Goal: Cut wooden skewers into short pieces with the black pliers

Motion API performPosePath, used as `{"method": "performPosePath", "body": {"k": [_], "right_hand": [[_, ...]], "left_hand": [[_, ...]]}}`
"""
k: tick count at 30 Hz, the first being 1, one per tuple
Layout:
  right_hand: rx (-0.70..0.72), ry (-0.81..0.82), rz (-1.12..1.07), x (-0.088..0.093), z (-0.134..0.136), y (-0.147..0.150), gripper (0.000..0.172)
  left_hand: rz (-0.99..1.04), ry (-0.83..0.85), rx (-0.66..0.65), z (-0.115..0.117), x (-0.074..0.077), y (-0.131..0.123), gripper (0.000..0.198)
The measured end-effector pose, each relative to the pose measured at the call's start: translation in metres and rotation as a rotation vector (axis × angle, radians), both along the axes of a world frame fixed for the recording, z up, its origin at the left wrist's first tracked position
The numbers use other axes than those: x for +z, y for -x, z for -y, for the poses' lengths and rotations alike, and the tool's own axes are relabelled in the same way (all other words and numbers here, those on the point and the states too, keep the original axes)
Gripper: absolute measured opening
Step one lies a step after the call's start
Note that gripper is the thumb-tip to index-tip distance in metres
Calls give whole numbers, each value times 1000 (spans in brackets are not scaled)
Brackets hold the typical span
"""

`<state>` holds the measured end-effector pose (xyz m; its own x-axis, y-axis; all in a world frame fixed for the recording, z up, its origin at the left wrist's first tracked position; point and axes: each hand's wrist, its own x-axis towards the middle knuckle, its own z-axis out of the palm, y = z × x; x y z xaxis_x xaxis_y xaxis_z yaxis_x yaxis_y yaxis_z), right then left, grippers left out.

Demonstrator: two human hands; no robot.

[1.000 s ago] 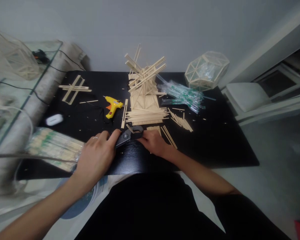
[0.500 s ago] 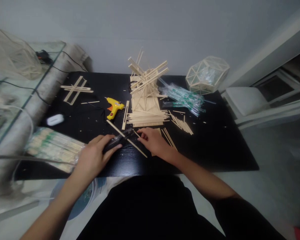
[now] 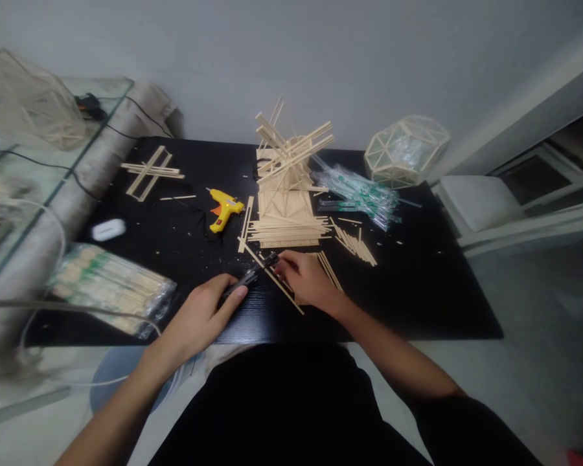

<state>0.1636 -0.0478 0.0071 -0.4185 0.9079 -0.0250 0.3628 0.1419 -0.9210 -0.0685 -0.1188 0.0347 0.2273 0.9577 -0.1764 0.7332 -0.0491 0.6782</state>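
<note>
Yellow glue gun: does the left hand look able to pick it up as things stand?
Probably not yet: the left hand holds a dark tool, which it would likely need to put down first. Otherwise, the way to the glue gun looks free across the black table.

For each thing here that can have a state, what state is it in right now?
Pliers: held in the left grip; jaws unclear.
Right grip: at the pliers' tip; hold unclear.
Glue gun: lying down, unheld.
Stick model: standing.
Crossed frame: lying flat.
Stick pack: in clear wrap; seal unclear.
Plastic wrappers: heaped.
Ball-shaped frame: assembled, plastic inside.
White case: looks shut.
Table: strewn with scraps.
</note>
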Motion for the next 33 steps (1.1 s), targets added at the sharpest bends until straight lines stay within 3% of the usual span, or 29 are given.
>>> {"method": "performPosePath", "body": {"k": [3, 5, 14, 20, 24, 28, 33], "right_hand": [[44, 301, -185, 7, 10, -8, 27], [40, 387, -227, 8, 18, -11, 21], [-127, -5, -105, 8, 36, -11, 20], [-152, -115, -75, 9, 38, -14, 25], [-116, -93, -88, 9, 37, -19, 30], [-43, 108, -216, 11, 33, -25, 34], [100, 619, -473, 14, 30, -35, 39]], "left_hand": [[-26, 36, -9, 1, -4, -4, 45], [-44, 66, 5, 1, -6, -10, 46], [-79, 86, 63, 2, -14, -34, 46], [-108, 33, 55, 2, -16, -38, 41], [-71, -3, 36, 1, -16, -39, 40], [-37, 0, -15, 1, -16, -37, 40], [13, -24, -105, 1, -15, -34, 38]]}}
